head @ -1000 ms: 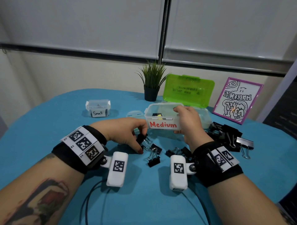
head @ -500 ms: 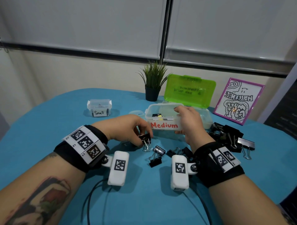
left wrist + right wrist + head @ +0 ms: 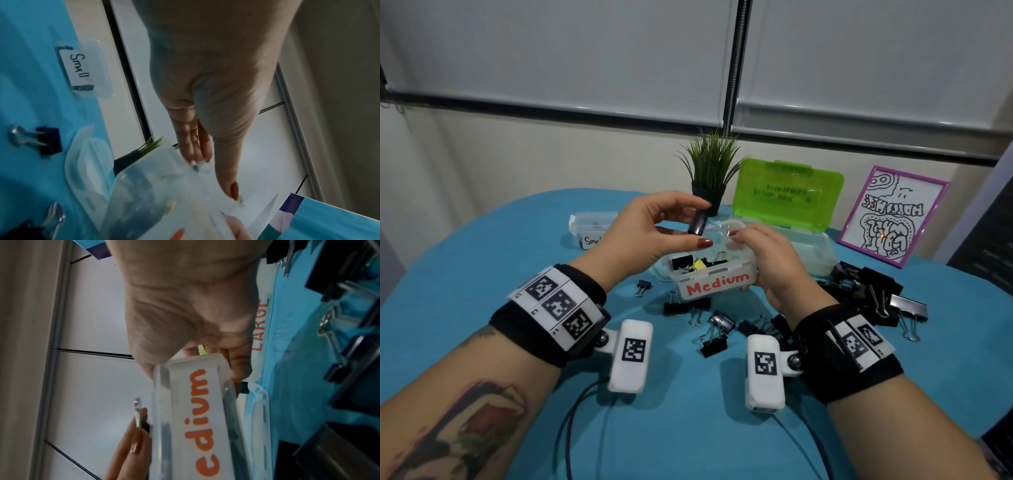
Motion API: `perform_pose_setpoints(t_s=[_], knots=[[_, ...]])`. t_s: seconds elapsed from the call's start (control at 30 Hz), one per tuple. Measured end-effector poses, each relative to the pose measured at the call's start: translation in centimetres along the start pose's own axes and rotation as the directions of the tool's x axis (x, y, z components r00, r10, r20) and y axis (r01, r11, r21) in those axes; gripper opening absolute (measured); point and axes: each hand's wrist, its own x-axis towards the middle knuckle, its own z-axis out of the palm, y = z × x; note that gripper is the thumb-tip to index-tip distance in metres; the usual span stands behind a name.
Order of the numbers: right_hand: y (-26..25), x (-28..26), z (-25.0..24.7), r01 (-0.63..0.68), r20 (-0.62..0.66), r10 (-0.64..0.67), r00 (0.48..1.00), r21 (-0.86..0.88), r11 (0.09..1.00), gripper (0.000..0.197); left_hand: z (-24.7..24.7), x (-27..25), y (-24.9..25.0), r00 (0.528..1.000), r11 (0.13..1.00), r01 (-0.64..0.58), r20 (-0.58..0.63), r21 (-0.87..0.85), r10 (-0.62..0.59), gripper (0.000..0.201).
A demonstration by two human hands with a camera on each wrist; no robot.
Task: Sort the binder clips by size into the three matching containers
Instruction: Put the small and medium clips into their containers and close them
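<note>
My left hand (image 3: 699, 229) is raised over the clear box marked Medium (image 3: 717, 285) and pinches a black binder clip (image 3: 695, 222) between thumb and fingers. My right hand (image 3: 755, 265) grips the Medium box by its right end and holds it lifted and tilted towards me. Black clips and a yellow one (image 3: 700, 264) lie inside. In the right wrist view the Medium box (image 3: 197, 418) fills the middle, with the pinched clip (image 3: 139, 418) beside its rim. The Small box (image 3: 592, 224) stands at the back left, and the Large box (image 3: 813, 251) with its green lid (image 3: 787, 195) behind the right hand.
Loose medium clips (image 3: 714, 330) lie on the blue table in front of the box, and a small one (image 3: 642, 287) to its left. A heap of large clips (image 3: 873, 294) lies at the right. A potted plant (image 3: 709, 178) and a framed drawing (image 3: 890, 216) stand at the back.
My left hand has picked a black clip off the table and raised it above the Medium box. My right hand has lifted and tilted that box towards me.
</note>
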Motion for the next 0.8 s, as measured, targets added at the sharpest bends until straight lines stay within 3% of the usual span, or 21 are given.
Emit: perform_pose_setpoints(t_s=[0.07, 0.2, 0.3, 0.43, 0.5, 0.57, 0.67, 0.8], knots=[[0.1, 0.2, -0.1, -0.027, -0.015, 0.028, 1.000, 0.029, 0.999, 0.025, 0.2, 0.0, -0.2, 1.000, 1.000, -0.009, -0.003, 0.020, 0.010, 0.051], [0.2, 0.6, -0.5, -0.075, -0.131, 0.078, 0.988, 0.029, 0.997, 0.020, -0.1, 0.1, -0.3, 0.988, 0.990, -0.023, -0.145, 0.136, 0.043, 0.038], [0.3, 0.8, -1.0, -0.075, -0.232, 0.083, 0.969, 0.040, 0.996, 0.018, -0.4, 0.0, -0.6, 0.988, 0.959, 0.148, 0.002, 0.241, -0.153, 0.045], [0.4, 1.3, -1.6, -0.057, -0.325, 0.066, 0.943, 0.040, 0.998, 0.024, -0.5, -0.6, -0.3, 0.895, 0.815, 0.216, 0.225, 0.539, -0.386, 0.046], [0.5, 1.5, -1.9, -0.048, -0.349, 0.062, 0.935, 0.048, 0.998, 0.024, -0.4, -0.9, -0.3, 0.797, 0.758, 0.169, 0.365, 0.630, -0.481, 0.048], [0.6, 1.6, -2.0, -0.045, -0.349, 0.060, 0.935, 0.050, 0.998, 0.020, -0.3, -1.1, -0.4, 0.707, 0.729, 0.122, 0.457, 0.673, -0.540, 0.064], [0.7, 1.7, -1.7, -0.043, -0.338, 0.055, 0.940, 0.043, 0.998, 0.011, 0.1, -1.1, -0.6, 0.648, 0.715, 0.060, 0.518, 0.696, -0.558, 0.074], [0.7, 1.6, -1.5, -0.045, -0.331, 0.056, 0.942, 0.041, 0.998, 0.013, 0.8, -1.0, -0.8, 0.626, 0.735, 0.052, 0.551, 0.676, -0.552, 0.056]])
